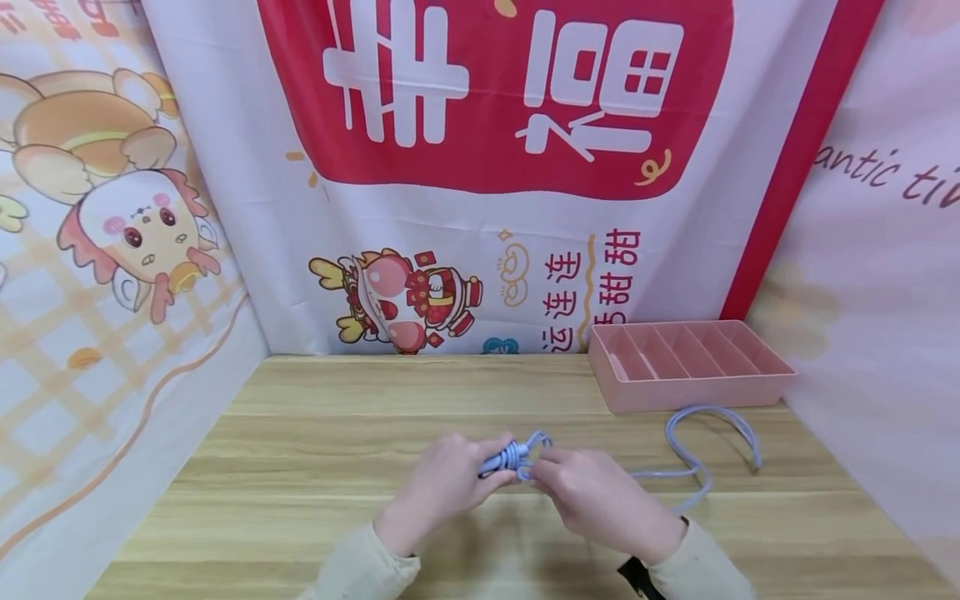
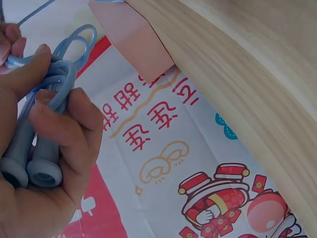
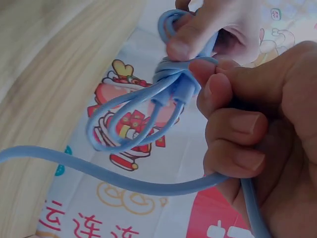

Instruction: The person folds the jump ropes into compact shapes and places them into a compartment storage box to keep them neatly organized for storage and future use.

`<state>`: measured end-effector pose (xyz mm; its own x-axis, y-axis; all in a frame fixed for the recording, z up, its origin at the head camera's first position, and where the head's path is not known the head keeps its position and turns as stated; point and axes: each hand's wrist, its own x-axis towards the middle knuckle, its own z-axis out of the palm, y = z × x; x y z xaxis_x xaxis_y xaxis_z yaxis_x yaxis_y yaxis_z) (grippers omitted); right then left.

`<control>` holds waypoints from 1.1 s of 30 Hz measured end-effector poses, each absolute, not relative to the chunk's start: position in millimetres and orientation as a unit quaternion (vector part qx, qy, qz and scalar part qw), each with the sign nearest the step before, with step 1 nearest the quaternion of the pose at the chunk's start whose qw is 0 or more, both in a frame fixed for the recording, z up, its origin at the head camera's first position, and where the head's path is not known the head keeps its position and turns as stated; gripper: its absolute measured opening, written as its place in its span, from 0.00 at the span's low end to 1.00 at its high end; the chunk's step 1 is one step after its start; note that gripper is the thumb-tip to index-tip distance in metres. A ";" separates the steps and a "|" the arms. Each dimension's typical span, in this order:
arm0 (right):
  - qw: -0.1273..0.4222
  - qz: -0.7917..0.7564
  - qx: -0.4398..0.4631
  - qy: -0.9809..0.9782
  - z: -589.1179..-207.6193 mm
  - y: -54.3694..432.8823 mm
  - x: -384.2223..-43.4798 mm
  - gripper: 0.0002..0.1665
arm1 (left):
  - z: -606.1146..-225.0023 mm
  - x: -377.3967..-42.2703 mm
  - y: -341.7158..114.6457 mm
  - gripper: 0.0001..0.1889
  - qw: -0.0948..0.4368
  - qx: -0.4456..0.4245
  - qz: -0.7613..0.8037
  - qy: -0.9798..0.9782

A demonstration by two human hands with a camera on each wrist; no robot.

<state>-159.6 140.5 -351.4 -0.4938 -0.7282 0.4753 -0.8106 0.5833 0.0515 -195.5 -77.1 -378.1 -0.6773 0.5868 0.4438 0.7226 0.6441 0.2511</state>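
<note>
A light blue jump rope (image 1: 513, 455) is bundled between the two hands over the table. My left hand (image 1: 453, 471) grips its two handles (image 2: 45, 161) side by side, their flared ends toward the palm. Several turns of cord (image 3: 168, 72) wrap round the handles, with the thumb pressing at them. Folded cord loops (image 3: 101, 131) stick out past the handles' narrow ends. My right hand (image 1: 588, 492), close beside the bundle, pinches the cord between thumb and forefinger at the wraps. Its other fingers curl round the trailing cord (image 3: 124, 183).
The loose cord (image 1: 678, 442) runs rightward and curves on the wooden table (image 1: 322, 442). A pink box (image 1: 693, 392) with several compartments stands at the back right. Printed cloth (image 1: 442, 225) hangs behind the table and along both sides.
</note>
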 end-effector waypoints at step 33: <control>0.304 0.189 0.509 -0.783 -354.0 135.5 -168.0 0.09 | -370.6 -191.2 -85.5 0.19 0.159 -0.438 -0.099 -0.879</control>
